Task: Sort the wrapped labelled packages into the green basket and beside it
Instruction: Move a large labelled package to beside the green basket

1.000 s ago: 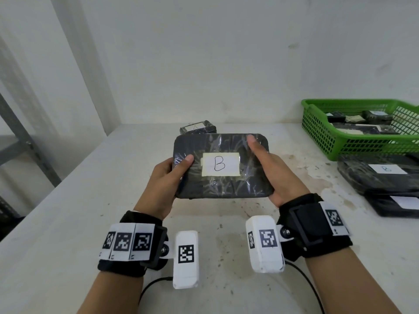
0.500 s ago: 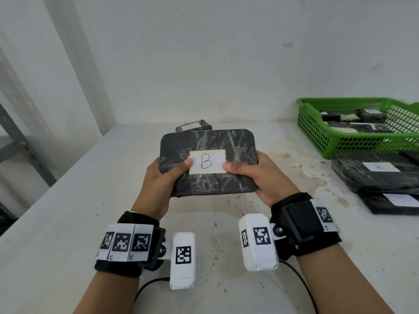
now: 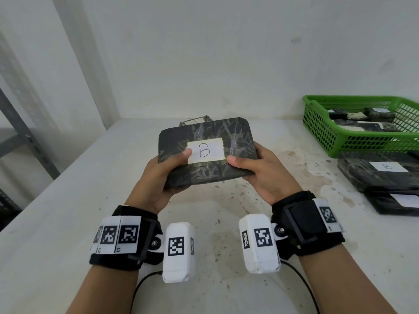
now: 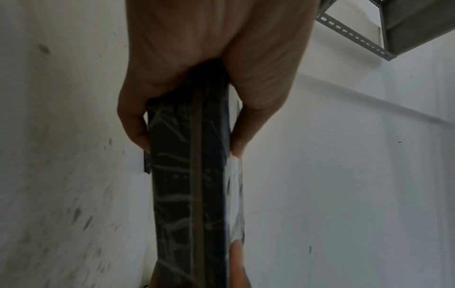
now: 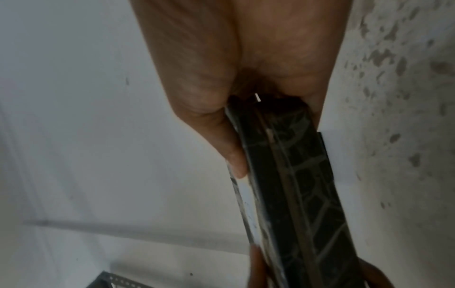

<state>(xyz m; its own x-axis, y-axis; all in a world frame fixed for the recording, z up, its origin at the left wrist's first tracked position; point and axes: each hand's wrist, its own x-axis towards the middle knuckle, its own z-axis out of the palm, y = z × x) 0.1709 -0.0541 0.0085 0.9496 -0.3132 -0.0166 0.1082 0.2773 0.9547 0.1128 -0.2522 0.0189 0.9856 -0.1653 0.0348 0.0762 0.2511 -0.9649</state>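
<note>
I hold a flat dark wrapped package with a white label marked B above the table's middle, tilted up toward me. My left hand grips its left end, thumb on the label's edge. My right hand grips the right end, thumb by the label's lower right corner. The wrist views show the package edge-on, pinched between thumb and fingers. The green basket stands at the far right with several wrapped packages inside. Two flat packages lie stacked in front of it, the upper one labelled B.
Another small wrapped package lies on the table behind the held one, mostly hidden. The white table is stained near the middle. A wall runs along the back, and a metal shelf frame stands off the left edge.
Both thumbs slid inward from the package's upper edges to the label. The package has tilted up and come slightly nearer to me.
</note>
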